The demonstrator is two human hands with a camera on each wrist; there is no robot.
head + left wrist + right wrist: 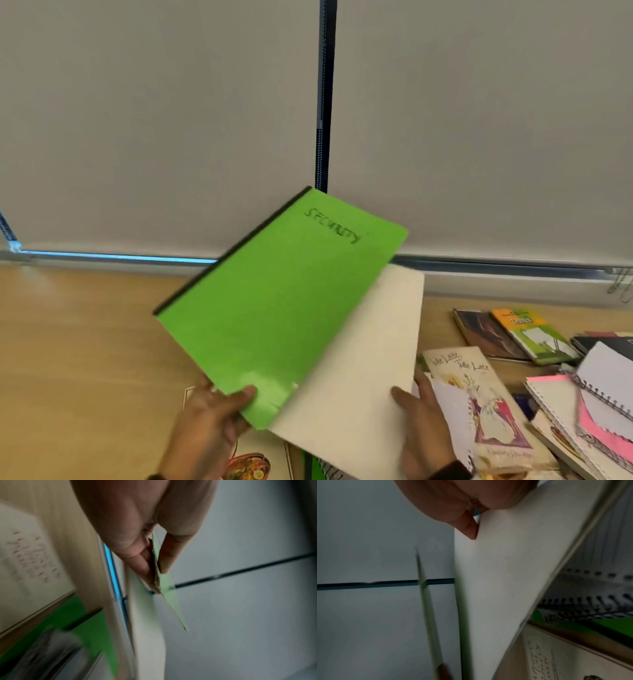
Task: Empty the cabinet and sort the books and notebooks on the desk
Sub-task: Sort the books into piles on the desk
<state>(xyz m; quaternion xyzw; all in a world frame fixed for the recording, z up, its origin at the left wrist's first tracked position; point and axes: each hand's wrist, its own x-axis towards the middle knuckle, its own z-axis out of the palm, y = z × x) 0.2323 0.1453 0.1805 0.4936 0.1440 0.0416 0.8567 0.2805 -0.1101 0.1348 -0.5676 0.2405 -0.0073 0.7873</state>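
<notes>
A bright green notebook (281, 301) with a black spine and "SECURITY" handwritten on its cover is held tilted above the desk. My left hand (239, 397) pinches its lower corner, thumb on top. In the left wrist view the thumb and fingers of the left hand (154, 566) squeeze the thin green cover (169, 596). Beneath it and offset to the right is a plain white book or block of pages (359, 377). My right hand (411, 401) grips its right edge, thumb on top. Whether green and white belong to one notebook I cannot tell. The right wrist view shows the white surface (496, 588) and the green cover (428, 608) edge-on.
On the wooden desk (85, 325), at the right, lie a pale paperback (479, 394), an orange-and-green book (527, 335), a dark book (479, 332) and spiral notebooks (582, 411). A book with a food picture (250, 469) lies under my left hand. Grey blinds (154, 120) hang behind.
</notes>
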